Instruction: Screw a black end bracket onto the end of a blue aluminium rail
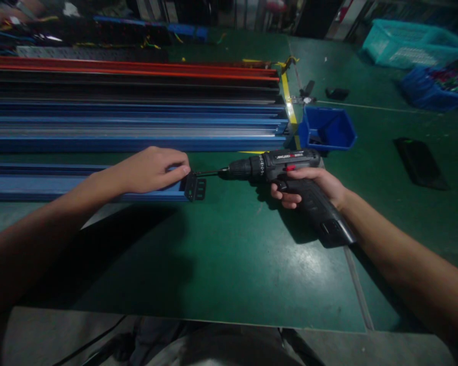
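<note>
My left hand (152, 169) is closed over the right end of a long blue metal rail (41, 182) that lies on the green table (229, 264). A small black slotted bracket (195, 188) sits on the rail's end, just right of my fingers. My right hand (309, 187) grips the handle of a black cordless drill (286, 175). The drill lies level and points left. Its bit tip touches the top of the bracket.
A stack of long blue, black and red rails (133, 107) fills the table behind. A blue parts bin (328, 129) stands right of the stack. A flat black object (420, 162) lies at the right. Teal (408, 43) and blue baskets (438, 86) sit at the far right.
</note>
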Motion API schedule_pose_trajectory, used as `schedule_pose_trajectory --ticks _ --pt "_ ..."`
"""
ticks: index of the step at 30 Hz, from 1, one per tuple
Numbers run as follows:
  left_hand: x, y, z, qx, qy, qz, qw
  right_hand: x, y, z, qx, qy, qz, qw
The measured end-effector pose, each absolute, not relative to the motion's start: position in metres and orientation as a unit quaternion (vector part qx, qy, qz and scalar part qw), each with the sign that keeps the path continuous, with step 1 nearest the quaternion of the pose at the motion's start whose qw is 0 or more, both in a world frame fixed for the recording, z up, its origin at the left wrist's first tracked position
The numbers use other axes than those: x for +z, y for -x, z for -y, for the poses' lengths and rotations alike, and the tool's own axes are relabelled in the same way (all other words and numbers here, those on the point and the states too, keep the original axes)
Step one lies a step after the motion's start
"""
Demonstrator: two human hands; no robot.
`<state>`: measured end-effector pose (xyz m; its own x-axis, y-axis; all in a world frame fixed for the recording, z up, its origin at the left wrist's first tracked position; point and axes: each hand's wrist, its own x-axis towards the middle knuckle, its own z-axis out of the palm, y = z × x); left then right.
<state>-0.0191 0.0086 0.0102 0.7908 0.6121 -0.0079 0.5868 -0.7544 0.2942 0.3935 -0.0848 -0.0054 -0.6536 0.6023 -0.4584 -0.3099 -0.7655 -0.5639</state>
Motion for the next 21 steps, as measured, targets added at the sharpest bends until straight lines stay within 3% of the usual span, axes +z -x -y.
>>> schedule_pose_trajectory --ticks 21 --pt "0.0131 0.0155 -0.006 0.053 -0.935 -0.322 0.136 -0.0062 -0.3954 0.0837 0.887 0.315 0.236 0.242"
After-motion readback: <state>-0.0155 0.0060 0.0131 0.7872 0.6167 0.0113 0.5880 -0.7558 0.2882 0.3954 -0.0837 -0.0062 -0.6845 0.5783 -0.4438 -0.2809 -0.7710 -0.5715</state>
